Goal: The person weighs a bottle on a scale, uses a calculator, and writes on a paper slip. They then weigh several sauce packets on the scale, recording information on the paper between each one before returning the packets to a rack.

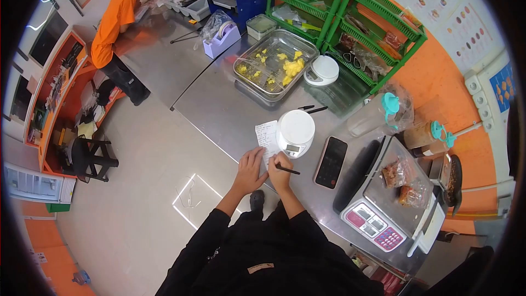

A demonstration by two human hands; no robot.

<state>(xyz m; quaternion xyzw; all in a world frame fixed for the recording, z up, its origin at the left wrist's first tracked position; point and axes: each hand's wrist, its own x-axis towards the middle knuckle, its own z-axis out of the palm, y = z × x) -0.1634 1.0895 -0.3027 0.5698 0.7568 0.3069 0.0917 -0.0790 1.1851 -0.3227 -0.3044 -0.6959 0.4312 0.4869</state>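
Observation:
My right hand point(280, 171) is closed around a dark pen point(289, 170), held over the lower end of a paper slip point(267, 136) with handwriting on it. My left hand point(251, 169) lies flat along the slip's lower left edge, at the rim of the steel table. Just beyond my right hand stands a round white kitchen scale point(296, 130) with a small display, partly beside the paper. To the right a smartphone point(331, 161) rests face up with a dark screen. Two more pens point(316, 109) lie behind the scale.
A glass dish point(276, 57) with yellow pieces stands further back, near a second white scale point(321, 69) and a lilac tape dispenser point(221, 43). Right are a large weighing scale point(378, 219) with bagged food and a teal-lidded bottle point(372, 115). A person in orange point(113, 24) stands far left.

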